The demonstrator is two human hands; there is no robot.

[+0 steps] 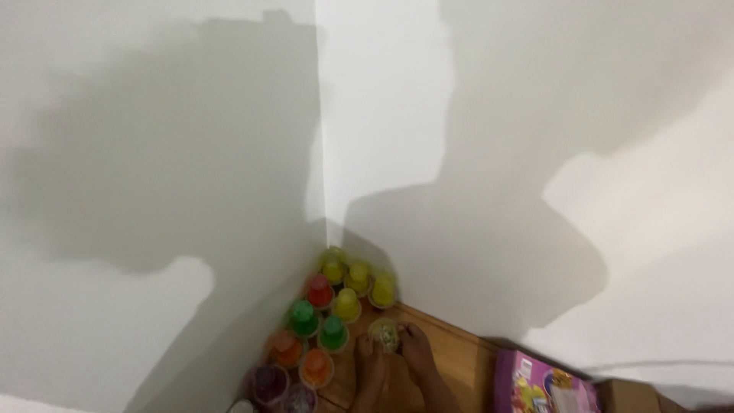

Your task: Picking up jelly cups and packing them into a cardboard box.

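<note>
Both hands reach into a room corner at the bottom of the head view. My left hand (370,363) and my right hand (418,350) hold a small pale yellowish jelly cup (384,334) between their fingertips, just above a wooden surface (459,359). To its left stand several small jelly cups upside down in a cluster: yellow ones (358,277) at the back, a red one (319,291), green ones (303,319), orange ones (315,368) and purple ones (269,382) at the front. The picture is blurred.
Two white walls meet in a corner (319,153) behind the cups, with large shadows on them. A pink and purple printed bag (539,384) lies at the lower right, beside a brown box edge (627,396).
</note>
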